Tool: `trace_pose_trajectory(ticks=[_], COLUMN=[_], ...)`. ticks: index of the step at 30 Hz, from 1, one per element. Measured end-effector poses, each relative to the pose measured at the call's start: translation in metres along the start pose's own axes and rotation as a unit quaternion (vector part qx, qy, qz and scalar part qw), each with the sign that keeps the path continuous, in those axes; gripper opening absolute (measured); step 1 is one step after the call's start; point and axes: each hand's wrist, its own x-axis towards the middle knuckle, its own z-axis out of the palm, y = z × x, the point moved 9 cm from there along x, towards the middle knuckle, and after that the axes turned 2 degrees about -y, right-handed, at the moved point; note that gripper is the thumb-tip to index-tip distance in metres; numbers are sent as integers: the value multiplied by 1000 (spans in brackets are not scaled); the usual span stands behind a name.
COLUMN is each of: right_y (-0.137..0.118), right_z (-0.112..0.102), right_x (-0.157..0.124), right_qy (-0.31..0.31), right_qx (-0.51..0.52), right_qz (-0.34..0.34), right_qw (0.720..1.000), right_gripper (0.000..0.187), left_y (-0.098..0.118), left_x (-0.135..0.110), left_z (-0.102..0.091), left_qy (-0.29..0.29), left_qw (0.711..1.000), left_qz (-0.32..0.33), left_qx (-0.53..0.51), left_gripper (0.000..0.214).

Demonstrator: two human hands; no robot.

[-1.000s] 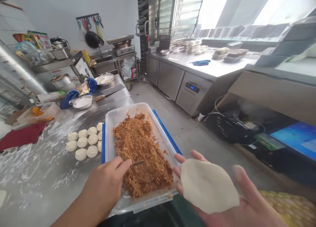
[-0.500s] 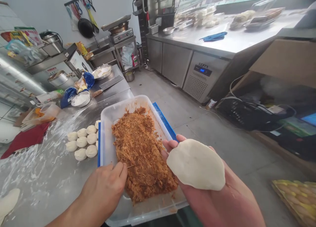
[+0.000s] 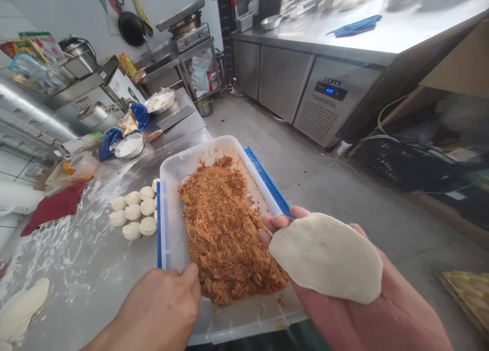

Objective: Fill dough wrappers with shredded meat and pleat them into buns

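Note:
A flat oval dough wrapper (image 3: 328, 257) rests across the palm of my right hand (image 3: 397, 310). Its fingers lie underneath and the thumb is at the far edge. Closed with its back up, my left hand (image 3: 160, 300) is at the near left of the reddish-brown shredded filling (image 3: 229, 228). It grips a thin tool whose working end is hidden by the hand and filling. The filling lies in a translucent plastic tub (image 3: 171, 188). Several round filled dough pieces (image 3: 132, 212) sit in rows to the left of the tub.
The floured steel table (image 3: 87, 269) bears more flat dough (image 3: 26, 305) at the near left. Farther back are a cleaver (image 3: 173, 119), a bowl of white powder (image 3: 129, 145) and a red cloth (image 3: 55, 208). A blue cloth (image 3: 357, 26) lies on the refrigerated counter.
The view has shifted. The left hand has turned, and the thin tool seen at its fingertips earlier is now hidden. The wrapper stays on the right palm, a little farther from the tub.

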Motion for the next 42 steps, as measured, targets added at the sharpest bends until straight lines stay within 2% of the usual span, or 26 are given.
trace_pose_trajectory(ticks=[7,12,17,22,27,29,31,34,39,42], right_y=[3,3,3,5,4,1,-2,2,38,58], right_z=[3,8,7,6,8,7,7,13,36,38], right_x=[-1,-2,-3,-6,-7,-8,-9,-10,-10,-13], right_qy=[-30,-40,-8,3,-9,12,42,70,5,-13], right_qx=[9,7,6,21,38,40,30,-7,1,22], right_qz=[-5,-4,8,9,15,20,17,22,70,96], right_qw=[999,999,1000,1000,999,999,998,997,998,995], right_gripper=[53,52,51,51,53,55,57,55,46,47], left_y=[-3,6,2,-3,-8,-13,-20,-30,-25,-15], left_x=[4,11,10,9,11,7,-2,-20,-38,-47], left_z=[10,5,-8,-25,-37,-40,-43,-52,-64,-63], left_qy=[95,101,113,165,156,162,193,275,337,406], left_qw=[994,993,985,944,888,864,842,831,876,882], left_qz=[0,8,-9,36,56,54,49,39,-1,-33], left_qx=[-50,-59,-131,-283,-430,-474,-501,-482,-346,-238], left_gripper=[37,35,28,29,27,23,22,24,31,43])
